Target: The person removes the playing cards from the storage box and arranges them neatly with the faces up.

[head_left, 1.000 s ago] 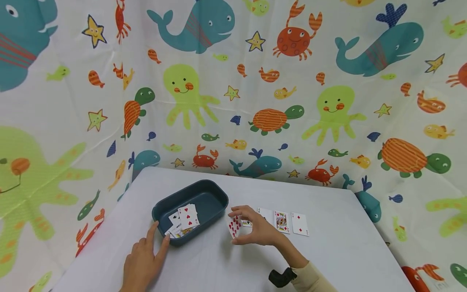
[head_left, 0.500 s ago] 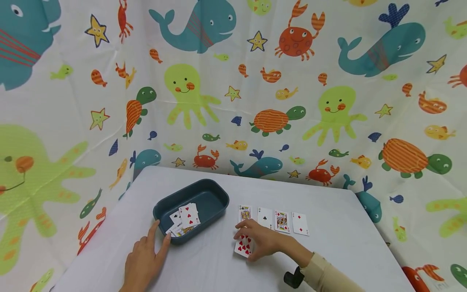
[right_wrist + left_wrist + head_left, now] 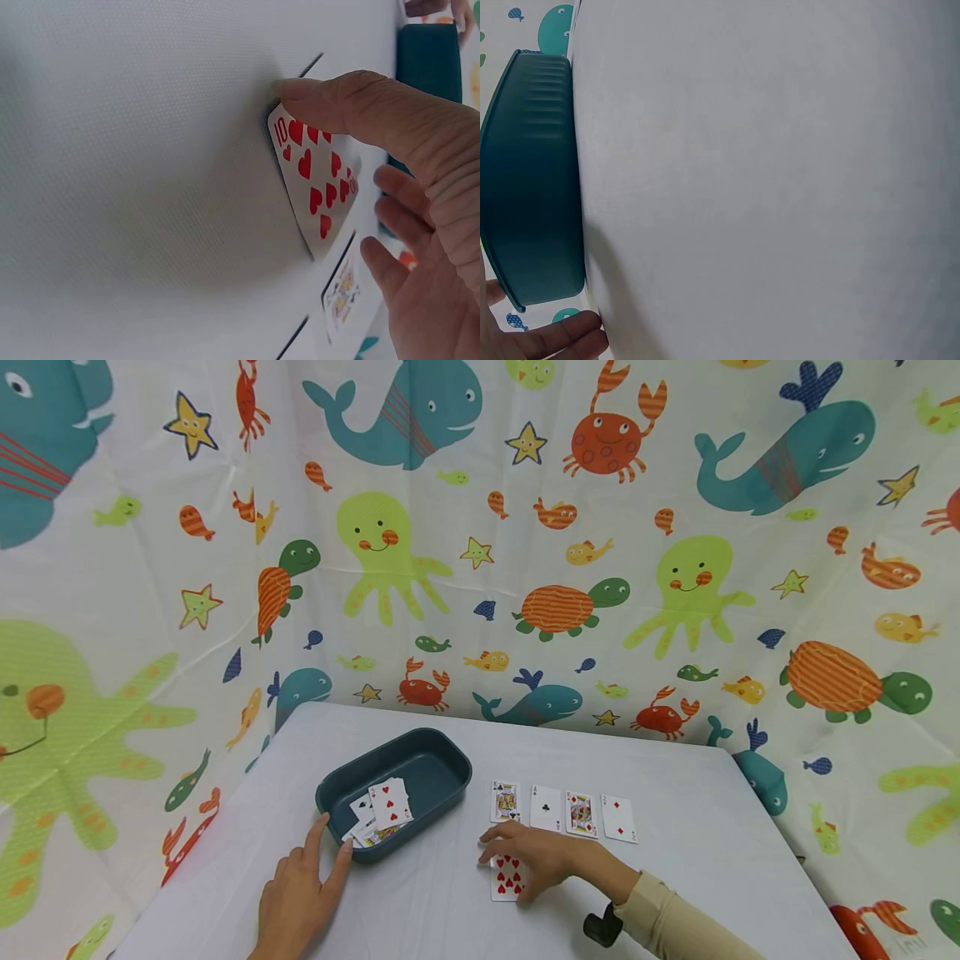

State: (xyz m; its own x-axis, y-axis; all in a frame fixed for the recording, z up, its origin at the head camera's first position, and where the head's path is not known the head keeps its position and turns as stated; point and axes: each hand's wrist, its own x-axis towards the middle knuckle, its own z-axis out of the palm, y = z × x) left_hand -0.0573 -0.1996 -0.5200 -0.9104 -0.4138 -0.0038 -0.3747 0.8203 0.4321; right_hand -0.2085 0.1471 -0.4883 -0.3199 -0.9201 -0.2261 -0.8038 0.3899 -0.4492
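White rectangular ten-of-hearts playing card (image 3: pixel 507 883) lies on white cloth (image 3: pixel 420 910) beneath the arched right hand (image 3: pixel 536 857), thumb at its corner, spread from the fingers; left hand (image 3: pixel 296 893), thumb and forefinger parted, touches the dark-teal oblong tub (image 3: pixel 438 810) at ten o'clock.

Left grip (image 3: pixel 296 889) splayed — right grip (image 3: pixel 536 856) arched

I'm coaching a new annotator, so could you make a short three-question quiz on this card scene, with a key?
1. How many cards are in the row of cards beyond the right hand?
2. True or false: the left hand is nearer to the teal bin than to that row.
3. In the right wrist view, which card does the right hand partly cover?

Key:
1. Four.
2. True.
3. The ten of hearts.
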